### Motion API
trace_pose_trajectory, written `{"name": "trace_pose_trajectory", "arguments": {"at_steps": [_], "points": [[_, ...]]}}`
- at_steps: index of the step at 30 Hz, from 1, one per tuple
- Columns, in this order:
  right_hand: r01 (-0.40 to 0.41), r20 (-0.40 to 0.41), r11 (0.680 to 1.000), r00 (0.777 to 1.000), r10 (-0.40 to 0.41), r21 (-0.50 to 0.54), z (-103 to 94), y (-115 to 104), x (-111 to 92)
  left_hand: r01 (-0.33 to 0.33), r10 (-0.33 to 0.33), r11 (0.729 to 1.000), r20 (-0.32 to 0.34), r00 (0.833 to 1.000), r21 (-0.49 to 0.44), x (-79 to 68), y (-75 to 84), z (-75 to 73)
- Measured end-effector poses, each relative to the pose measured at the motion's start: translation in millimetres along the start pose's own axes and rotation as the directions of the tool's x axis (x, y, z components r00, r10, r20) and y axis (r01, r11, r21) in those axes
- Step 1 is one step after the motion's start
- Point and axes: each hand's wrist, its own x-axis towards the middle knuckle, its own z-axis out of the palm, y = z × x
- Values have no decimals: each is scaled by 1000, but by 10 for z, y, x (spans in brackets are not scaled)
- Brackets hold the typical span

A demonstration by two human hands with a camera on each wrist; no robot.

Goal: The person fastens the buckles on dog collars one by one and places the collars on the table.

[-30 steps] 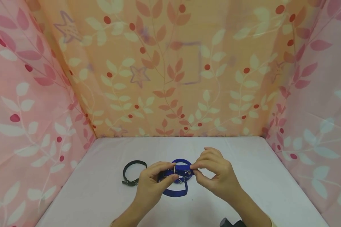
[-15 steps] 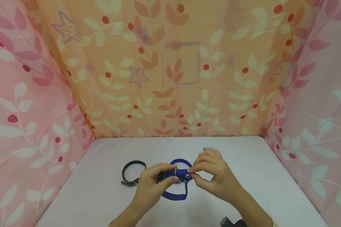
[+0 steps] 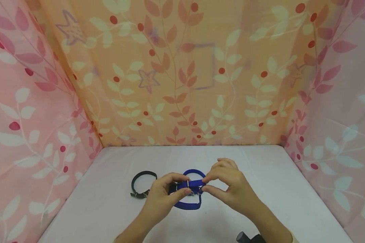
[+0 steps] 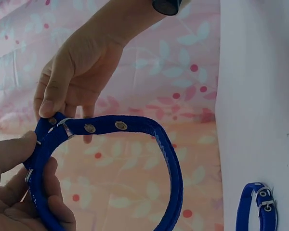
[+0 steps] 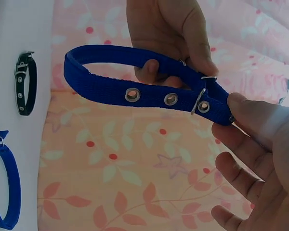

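A blue collar (image 5: 106, 91) with metal eyelets and a metal buckle is held up between both hands, its loop hanging below them in the head view. My left hand (image 3: 162, 195) grips it near the buckle, thumb in front and fingers behind. My right hand (image 3: 231, 184) pinches the strap's folded end between thumb and index finger, as the right wrist view shows, while its other fingers are spread. Part of the buckle is hidden behind the left hand. A second blue collar (image 3: 194, 171) lies on the table just behind the hands.
A black collar (image 3: 134, 184) with a buckle lies on the white table (image 3: 115, 216), left of the left hand and partly behind it. A dark cylindrical object (image 3: 243, 237) shows at the bottom edge near the right forearm. Patterned curtains (image 3: 182, 111) enclose the table's back and sides.
The strap end between the hands has come flatter against the band. The hanging loop dipped, then rose slightly. Both hands keep nearly the same place, with small shifts of the right fingertips.
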Motion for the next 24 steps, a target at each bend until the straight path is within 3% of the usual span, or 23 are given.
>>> {"name": "trace_pose_trajectory", "arguments": {"at_steps": [16, 24], "points": [[42, 20, 998, 999, -42, 36, 108, -3, -26, -132, 146, 977, -75, 987, 167, -19, -77, 63], [-71, 83, 997, 994, 72, -10, 95, -38, -34, -132, 154, 977, -128, 980, 170, -25, -45, 57]]}}
